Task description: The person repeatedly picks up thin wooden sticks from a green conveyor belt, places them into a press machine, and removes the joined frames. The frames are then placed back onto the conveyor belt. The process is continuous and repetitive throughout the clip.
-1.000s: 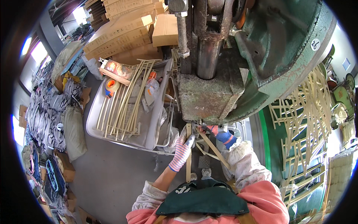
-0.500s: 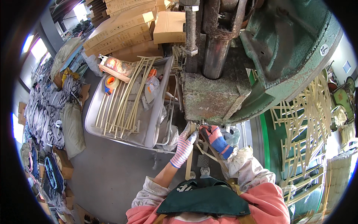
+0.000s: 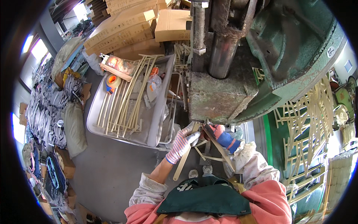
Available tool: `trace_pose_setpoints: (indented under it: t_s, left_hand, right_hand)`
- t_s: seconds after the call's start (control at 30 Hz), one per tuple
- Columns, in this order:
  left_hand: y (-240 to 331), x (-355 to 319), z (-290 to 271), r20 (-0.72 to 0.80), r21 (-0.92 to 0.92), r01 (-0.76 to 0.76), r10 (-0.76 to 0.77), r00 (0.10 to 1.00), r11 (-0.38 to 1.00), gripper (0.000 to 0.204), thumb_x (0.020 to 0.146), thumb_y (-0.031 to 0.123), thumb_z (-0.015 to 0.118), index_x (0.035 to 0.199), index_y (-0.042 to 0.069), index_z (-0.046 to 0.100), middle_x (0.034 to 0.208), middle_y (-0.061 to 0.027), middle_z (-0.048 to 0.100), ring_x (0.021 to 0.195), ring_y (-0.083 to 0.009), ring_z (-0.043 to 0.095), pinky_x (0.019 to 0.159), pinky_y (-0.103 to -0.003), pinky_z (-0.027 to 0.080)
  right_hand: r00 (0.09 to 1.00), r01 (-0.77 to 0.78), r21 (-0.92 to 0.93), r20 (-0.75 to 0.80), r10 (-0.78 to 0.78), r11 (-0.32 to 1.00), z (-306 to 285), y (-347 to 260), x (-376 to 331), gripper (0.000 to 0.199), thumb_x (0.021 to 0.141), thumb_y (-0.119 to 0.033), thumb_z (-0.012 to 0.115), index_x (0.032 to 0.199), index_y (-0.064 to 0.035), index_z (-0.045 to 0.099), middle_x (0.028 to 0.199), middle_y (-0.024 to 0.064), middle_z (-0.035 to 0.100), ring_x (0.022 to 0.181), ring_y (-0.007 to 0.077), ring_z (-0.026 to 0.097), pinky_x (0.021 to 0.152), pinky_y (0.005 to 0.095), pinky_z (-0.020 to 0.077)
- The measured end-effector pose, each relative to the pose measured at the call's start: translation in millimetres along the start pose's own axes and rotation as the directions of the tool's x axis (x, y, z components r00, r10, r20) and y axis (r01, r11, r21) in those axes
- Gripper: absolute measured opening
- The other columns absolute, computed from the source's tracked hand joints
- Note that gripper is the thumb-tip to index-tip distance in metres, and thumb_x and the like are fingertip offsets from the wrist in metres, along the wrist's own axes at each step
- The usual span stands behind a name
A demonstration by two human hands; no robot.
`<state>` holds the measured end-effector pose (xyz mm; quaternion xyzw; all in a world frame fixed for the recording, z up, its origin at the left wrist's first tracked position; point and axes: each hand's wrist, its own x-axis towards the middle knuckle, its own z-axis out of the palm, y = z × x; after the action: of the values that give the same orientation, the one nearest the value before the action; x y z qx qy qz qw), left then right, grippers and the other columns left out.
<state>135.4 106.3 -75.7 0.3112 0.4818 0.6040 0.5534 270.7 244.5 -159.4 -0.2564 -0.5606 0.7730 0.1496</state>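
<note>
Left hand (image 3: pixel 182 142) pinches a strip (image 3: pixel 183 160) by the machine (image 3: pixel 220 100)'s near edge, wide floor (image 3: pixel 112 171) left; I can't tell how the right hand (image 3: pixel 220 133) grips.

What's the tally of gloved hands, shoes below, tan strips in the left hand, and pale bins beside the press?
Gloved hands (left, right): 2
Shoes: 2
Tan strip: 1
Pale bin: 1
Total: 6
</note>
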Motion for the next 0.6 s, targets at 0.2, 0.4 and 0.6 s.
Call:
trace_pose_setpoints:
  t_s: [0.2,0.4,0.6]
  left_hand:
    - [-2.4,3.4,-6.1,0.049,0.020,0.013,-0.014,0.999,1.000,0.030,0.089,0.011,0.058,0.117,0.004,0.056,0.072,0.0044,0.055,0.056,-0.0028,0.045,0.050,-0.019,0.035]
    - [-2.0,7.3,-5.9,0.121,0.168,-0.055,0.034,0.992,0.984,0.023,0.091,0.013,0.054,0.113,0.007,0.057,0.075,0.0051,0.054,0.057,-0.0024,0.043,0.050,-0.019,0.035]
    - [-12.8,13.7,-8.9,0.076,0.179,0.045,-0.060,0.995,0.983,0.028,0.094,0.011,0.049,0.121,0.007,0.051,0.075,0.0061,0.052,0.060,-0.0009,0.040,0.051,-0.018,0.035]
  right_hand:
    - [0.999,0.037,0.080,-0.038,-0.034,0.996,-22.2,26.4,13.9,0.032,0.088,-0.030,0.056,0.107,-0.0047,0.056,0.080,0.0092,0.065,0.062,0.0174,0.060,0.049,0.0300,0.0474]
    - [0.993,0.095,-0.096,-0.066,-0.101,0.991,-17.8,16.2,3.6,0.026,0.086,-0.020,0.062,0.103,-0.0014,0.059,0.087,0.0100,0.065,0.074,0.0181,0.062,0.062,0.0314,0.0501]
    - [0.993,0.114,-0.244,-0.005,-0.119,0.963,-1.9,-22.5,-14.1,0.024,0.087,-0.019,0.063,0.101,0.0000,0.061,0.092,0.0089,0.065,0.081,0.0163,0.061,0.073,0.0306,0.0499]
